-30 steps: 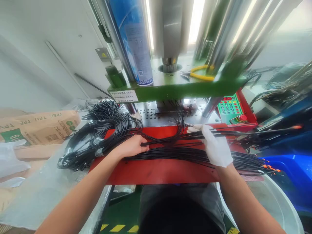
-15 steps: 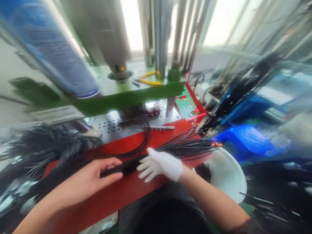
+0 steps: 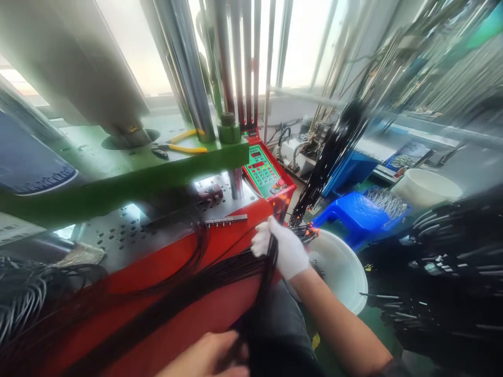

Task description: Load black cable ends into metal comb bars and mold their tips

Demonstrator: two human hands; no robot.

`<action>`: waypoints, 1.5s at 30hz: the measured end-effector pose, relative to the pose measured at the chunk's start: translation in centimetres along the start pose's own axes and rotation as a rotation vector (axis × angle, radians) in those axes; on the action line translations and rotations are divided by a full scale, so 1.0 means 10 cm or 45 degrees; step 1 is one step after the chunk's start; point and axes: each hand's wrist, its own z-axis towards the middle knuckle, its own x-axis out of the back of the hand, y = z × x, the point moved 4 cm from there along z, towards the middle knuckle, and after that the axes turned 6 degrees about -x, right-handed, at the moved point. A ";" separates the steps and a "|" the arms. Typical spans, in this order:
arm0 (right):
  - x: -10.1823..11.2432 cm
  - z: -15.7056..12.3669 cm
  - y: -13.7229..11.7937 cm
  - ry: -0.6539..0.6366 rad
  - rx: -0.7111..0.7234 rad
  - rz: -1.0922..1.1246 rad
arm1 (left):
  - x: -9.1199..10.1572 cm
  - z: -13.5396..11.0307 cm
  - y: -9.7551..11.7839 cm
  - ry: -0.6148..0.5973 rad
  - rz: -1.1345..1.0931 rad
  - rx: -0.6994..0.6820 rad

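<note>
My right hand (image 3: pixel 285 250), in a white glove, is closed round a bundle of thin black cables (image 3: pixel 264 285) that hangs down toward my lap. Orange tips (image 3: pixel 313 230) show just beyond the glove. At the bottom edge, my bare left hand (image 3: pixel 214 356) is blurred and partly cut off; its fingers curl about the lower part of the hanging cables. A larger bunch of black cables (image 3: pixel 173 298) lies across the red table (image 3: pixel 188 330), its right end passing behind my gloved hand.
Ahead stands a green press (image 3: pixel 157 178) with yellow-handled pliers (image 3: pixel 188 149) on top. A red control box (image 3: pixel 263 170) is at its right. A white bucket (image 3: pixel 359 277) and a blue stool (image 3: pixel 349 214) stand right. More cables (image 3: pixel 23 303) lie left.
My right hand has gone from spread fingers over the cables to gripping a bundle. My left hand has dropped toward the bottom edge. The view has turned right.
</note>
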 end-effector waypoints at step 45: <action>-0.72 -0.31 0.27 -0.531 0.011 -0.737 | 0.08 0.19 0.45 0.551 -0.361 -0.518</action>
